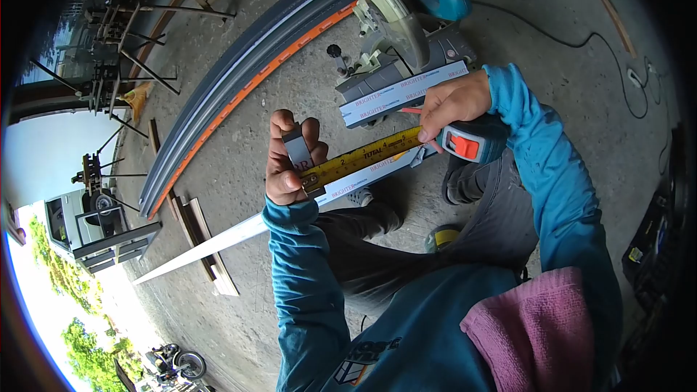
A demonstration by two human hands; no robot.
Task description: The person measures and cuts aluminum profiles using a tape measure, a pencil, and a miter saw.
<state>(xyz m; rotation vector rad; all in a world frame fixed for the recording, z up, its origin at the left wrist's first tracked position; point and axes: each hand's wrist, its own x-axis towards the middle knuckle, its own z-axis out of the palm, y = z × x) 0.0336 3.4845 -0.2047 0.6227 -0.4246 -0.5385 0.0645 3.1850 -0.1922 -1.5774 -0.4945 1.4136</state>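
Note:
My left hand [279,160] is closed round a short grey aluminium offcut [297,149], its fingers curled over the top. The hooked end of a yellow tape measure blade [356,162] lies at that hand's thumb. My right hand [456,105] pinches the blade near the teal tape measure case [483,138], which has an orange lock button. A thin red stick, perhaps a pencil, [412,110] shows by the right fingers. Beneath the blade runs a long film-wrapped aluminium profile [247,231], printed "BRIGHTER". Another wrapped length [392,94] lies against the saw base.
A teal cut-off saw [396,22] stands just beyond my hands. Long dark profiles with an orange edge [247,87] curve across the floor at left. A black cable [559,33] trails at right. Wooden strips [200,239] lie under the long profile. My feet are below.

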